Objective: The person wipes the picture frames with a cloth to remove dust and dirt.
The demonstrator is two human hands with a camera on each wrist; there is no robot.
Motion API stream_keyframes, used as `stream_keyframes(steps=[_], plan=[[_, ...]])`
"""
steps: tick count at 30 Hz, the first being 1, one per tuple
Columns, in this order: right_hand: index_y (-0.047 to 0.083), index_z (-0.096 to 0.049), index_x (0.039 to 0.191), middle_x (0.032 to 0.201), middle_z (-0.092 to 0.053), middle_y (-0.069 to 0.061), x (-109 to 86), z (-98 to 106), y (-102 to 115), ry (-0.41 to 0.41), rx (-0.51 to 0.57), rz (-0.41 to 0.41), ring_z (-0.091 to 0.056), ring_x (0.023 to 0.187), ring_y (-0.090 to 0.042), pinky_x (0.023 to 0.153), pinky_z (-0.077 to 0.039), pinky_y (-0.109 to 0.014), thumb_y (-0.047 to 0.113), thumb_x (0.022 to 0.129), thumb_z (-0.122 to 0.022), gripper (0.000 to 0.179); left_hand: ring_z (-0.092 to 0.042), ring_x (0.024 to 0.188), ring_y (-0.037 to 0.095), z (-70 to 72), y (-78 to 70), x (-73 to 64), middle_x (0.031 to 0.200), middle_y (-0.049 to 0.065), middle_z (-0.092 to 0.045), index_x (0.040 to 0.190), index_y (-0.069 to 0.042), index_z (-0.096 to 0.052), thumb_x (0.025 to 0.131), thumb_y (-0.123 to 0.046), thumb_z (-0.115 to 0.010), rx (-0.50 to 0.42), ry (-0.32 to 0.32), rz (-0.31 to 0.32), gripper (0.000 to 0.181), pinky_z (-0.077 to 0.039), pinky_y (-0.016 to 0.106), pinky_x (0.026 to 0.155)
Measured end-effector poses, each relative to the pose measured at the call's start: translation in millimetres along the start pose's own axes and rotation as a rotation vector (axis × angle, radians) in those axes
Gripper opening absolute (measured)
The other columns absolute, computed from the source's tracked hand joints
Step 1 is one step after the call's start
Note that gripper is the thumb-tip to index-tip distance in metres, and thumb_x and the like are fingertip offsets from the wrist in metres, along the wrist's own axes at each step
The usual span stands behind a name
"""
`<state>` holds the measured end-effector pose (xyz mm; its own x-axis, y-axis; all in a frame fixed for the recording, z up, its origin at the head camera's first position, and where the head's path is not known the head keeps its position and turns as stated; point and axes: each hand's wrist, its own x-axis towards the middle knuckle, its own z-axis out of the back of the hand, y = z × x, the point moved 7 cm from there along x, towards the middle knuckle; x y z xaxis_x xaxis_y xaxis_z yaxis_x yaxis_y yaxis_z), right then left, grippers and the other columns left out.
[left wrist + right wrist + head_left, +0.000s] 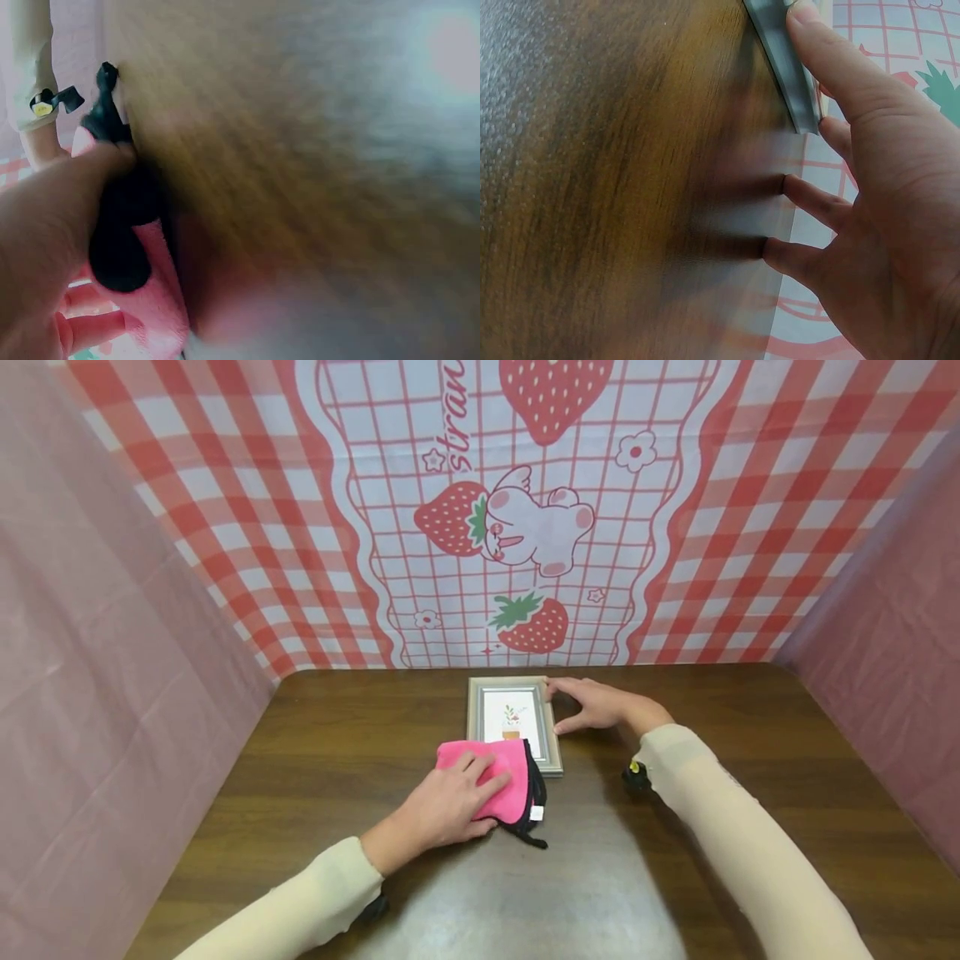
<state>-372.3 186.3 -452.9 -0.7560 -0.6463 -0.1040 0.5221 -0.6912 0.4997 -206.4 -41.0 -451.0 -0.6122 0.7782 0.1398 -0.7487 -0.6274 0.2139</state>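
Centrally: rectangular silver-and-beige picture frame, face up near far edge of brown wooden table. Over its near end: folded pink cloth with black edging, gripped by left hand, fingers bent, apart. Right hand: thumb and forefinger pinching frame's right edge; remaining fingers spread.

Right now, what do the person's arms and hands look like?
Left sleeve and right sleeve: long, cream. Left hand and right hand: bare. A black device with a yellow spot shows at the right cuff, a dark piece at the left cuff.
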Motion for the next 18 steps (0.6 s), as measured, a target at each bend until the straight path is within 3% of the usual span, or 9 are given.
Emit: stream_keyframes(steps=[3, 6, 11, 14, 18], plan=[[0.009, -0.061, 0.142, 0.178, -0.04, -0.031, 0.8, -2.0, -4.1, 0.0, 0.003, 0.034, -0.041, 0.164, -0.053, 0.133, -0.034, -0.071, 0.043, 0.1, -0.086, 0.059, -0.07, 0.123, 0.024, 1.5, 0.6, 3.3, 0.141, 0.007, -0.074, 0.151, -0.023, -0.069, 0.096, -0.037, -0.089, -0.003, -0.056, -0.009, 0.06, -0.067, 0.032, 0.085], [0.015, -0.062, 0.141, 0.177, -0.044, -0.028, 6.6, -8.4, -23.7, -0.027, -0.004, 0.09, -0.045, 0.162, -0.049, 0.131, -0.041, -0.065, 0.055, 0.099, -0.084, 0.062, -0.073, 0.115, 0.023, 5.1, 1.4, 4.6, 0.129, 0.006, -0.078, 0.142, -0.023, -0.073, 0.094, -0.02, -0.09, 0.005, -0.13, -0.023, 0.05, -0.067, 0.032, 0.083], [0.018, -0.06, 0.143, 0.176, -0.047, -0.023, 18.1, -18.3, -54.3, -0.059, -0.059, 0.147, -0.049, 0.16, -0.041, 0.129, -0.044, -0.054, 0.06, 0.1, -0.08, 0.064, -0.078, 0.107, 0.023, 9.2, 2.7, 6.4, 0.116, 0.006, -0.08, 0.134, -0.02, -0.077, 0.098, -0.01, -0.085, 0.02, -0.22, -0.045, 0.039, -0.068, 0.034, 0.084], [0.014, -0.062, 0.142, 0.176, -0.046, -0.028, 14.5, -12.0, -40.3, -0.033, -0.023, 0.121, -0.046, 0.161, -0.049, 0.13, -0.041, -0.066, 0.058, 0.097, -0.085, 0.067, -0.079, 0.106, 0.023, 11.2, 4.4, 7.2, 0.112, 0.006, -0.081, 0.132, -0.019, -0.078, 0.099, -0.01, -0.084, 0.033, -0.258, -0.052, 0.035, -0.069, 0.035, 0.084], [0.015, -0.063, 0.139, 0.175, -0.045, -0.031, 7.0, -3.5, -22.2, -0.025, 0.024, 0.112, -0.044, 0.161, -0.054, 0.131, -0.036, -0.073, 0.062, 0.094, -0.085, 0.069, -0.081, 0.107, 0.024, 14.9, 11.3, 3.3, 0.114, 0.006, -0.081, 0.13, -0.018, -0.076, 0.098, -0.011, -0.084, 0.038, -0.281, -0.036, 0.034, -0.07, 0.036, 0.079]])
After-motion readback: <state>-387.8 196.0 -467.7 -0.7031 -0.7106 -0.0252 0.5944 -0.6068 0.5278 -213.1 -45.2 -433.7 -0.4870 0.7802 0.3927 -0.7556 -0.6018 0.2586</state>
